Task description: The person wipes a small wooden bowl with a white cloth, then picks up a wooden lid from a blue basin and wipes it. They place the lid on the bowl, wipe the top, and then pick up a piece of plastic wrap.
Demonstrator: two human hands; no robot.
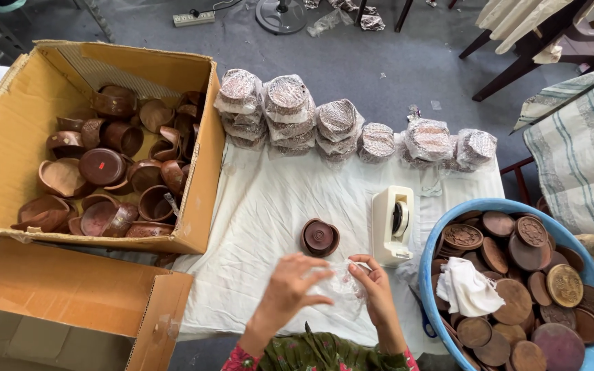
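Hands meet low in the frame's centre over a crinkled clear plastic bag (342,280): the left hand (290,288) and right hand (378,295) each pinch its edge. Just above lies a small round brown wooden dish (320,238) on the white cloth (269,199), beside a cream tape dispenser (392,225). At lower right sits a blue plastic tub (441,230) of wooden lids; at upper left, a cardboard box (8,130) of bowls.

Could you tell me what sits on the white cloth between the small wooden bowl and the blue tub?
In the head view, a white tape dispenser stands on the cloth between the wooden bowl and the blue tub, nearer the tub.
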